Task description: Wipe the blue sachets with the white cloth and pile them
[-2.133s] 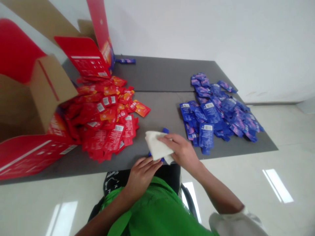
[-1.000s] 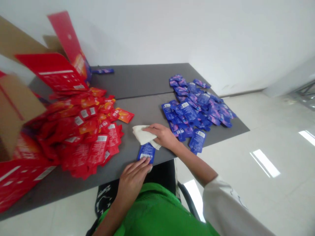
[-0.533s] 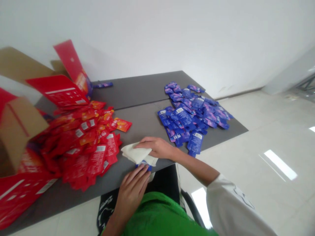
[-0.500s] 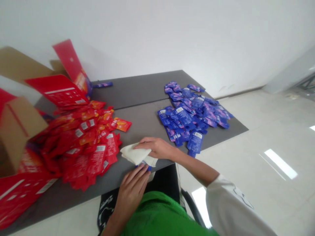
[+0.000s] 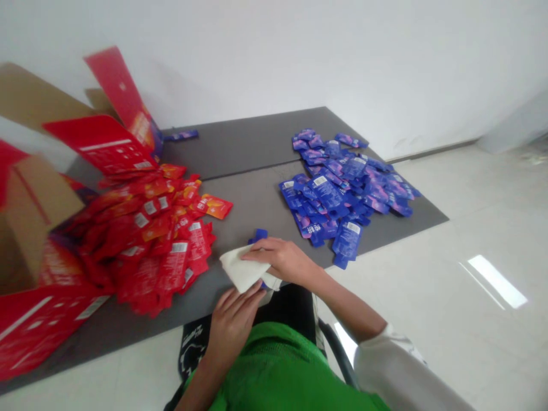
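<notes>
My right hand [image 5: 282,260] presses a folded white cloth [image 5: 244,272] down on a blue packet [image 5: 259,234] at the near edge of the grey table [image 5: 252,148]. Only the packet's far tip shows beyond the cloth. My left hand [image 5: 233,317] lies at the table's edge with its fingers stretched out, their tips touching the near end of the cloth and packet. A heap of red packets [image 5: 149,228] lies to the left, a heap of blue packets [image 5: 342,188] to the right.
An open red and brown cardboard box [image 5: 47,188] lies on its side at the left, red packets spilling from it. One blue packet [image 5: 182,135] lies alone at the table's far side. A white wall stands behind; glossy pale floor to the right.
The cloth under my right hand has slid back and forth over the blue packet, which showed more a second ago. My left hand stays at the packet's near end. The view has shifted.
</notes>
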### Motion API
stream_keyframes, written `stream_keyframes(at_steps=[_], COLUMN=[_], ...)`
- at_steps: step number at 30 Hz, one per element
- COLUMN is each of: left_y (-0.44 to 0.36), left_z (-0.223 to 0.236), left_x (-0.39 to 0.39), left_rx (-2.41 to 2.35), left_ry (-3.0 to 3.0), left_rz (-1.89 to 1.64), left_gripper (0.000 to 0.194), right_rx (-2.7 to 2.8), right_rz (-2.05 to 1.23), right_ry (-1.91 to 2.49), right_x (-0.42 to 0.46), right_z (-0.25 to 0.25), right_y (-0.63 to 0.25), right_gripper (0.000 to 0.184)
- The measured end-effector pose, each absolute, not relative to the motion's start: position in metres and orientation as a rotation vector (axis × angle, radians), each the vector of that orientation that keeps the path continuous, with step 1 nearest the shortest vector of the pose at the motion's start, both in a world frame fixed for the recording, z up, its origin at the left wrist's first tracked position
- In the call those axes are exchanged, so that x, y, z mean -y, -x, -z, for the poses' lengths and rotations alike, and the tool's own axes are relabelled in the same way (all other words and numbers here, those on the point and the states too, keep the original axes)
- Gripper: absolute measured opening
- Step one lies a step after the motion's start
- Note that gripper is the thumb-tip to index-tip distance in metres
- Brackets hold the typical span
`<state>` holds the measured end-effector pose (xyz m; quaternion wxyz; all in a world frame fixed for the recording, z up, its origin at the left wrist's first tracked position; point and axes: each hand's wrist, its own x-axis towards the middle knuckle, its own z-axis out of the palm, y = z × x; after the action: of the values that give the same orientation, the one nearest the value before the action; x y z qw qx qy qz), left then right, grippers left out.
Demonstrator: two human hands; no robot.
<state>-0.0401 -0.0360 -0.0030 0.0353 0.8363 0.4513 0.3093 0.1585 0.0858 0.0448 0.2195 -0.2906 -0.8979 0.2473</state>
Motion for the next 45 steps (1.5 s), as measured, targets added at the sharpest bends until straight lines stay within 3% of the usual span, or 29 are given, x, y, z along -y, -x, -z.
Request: stream_keyframes(at_steps=[10, 15, 21, 25, 31, 37, 41, 45], left_y=[0.036, 0.036, 0.035, 0.035, 0.036, 0.034, 0.032, 0.027], left_z=[-0.008, -0.006, -0.009, -0.006, -0.004, -0.017, -0.03, -0.036], left_x=[0.034, 0.036, 0.034, 0.035, 0.037, 0.031, 0.016, -0.005], left_rx=[-1.402, -1.497, -1.396, -1.422, -1.523, -1.42, -1.656, -1.92], left_ry=[-2.515, -2.486, -2.477, -2.457, -2.484, -2.437, -2.356, -2.324], left_rz=[-0.957, -0.921, -0.935, -0.938, -0.874, -0.914, -0.926, -0.833], left_gripper=[0.026, 0.024, 0.025, 0.025, 0.024, 0.02, 0.021, 0.036], right_rx=[2.48, 2.594, 2.516, 2.453, 2.585, 2.397, 2.056, 1.836], right_rz=[-0.506, -0.648, -0.477, -0.506, -0.708, -0.561, -0.594, -0.77], right_ry=[1.051, 0.864, 1.148, 1.061, 0.93, 1.192, 0.968, 0.83], right_x=[-0.1, -0.071, -0.116, -0.091, -0.062, -0.11, -0.084, -0.038], right_z=[-0.047, -0.044, -0.043, -0.056, -0.05, -0.049, -0.06, -0.065], right_y=[-0.159, -0.153, -0.156, -0.159, -0.15, -0.148, -0.16, -0.192], right_gripper=[0.058, 0.041, 0.052, 0.057, 0.043, 0.052, 0.054, 0.045])
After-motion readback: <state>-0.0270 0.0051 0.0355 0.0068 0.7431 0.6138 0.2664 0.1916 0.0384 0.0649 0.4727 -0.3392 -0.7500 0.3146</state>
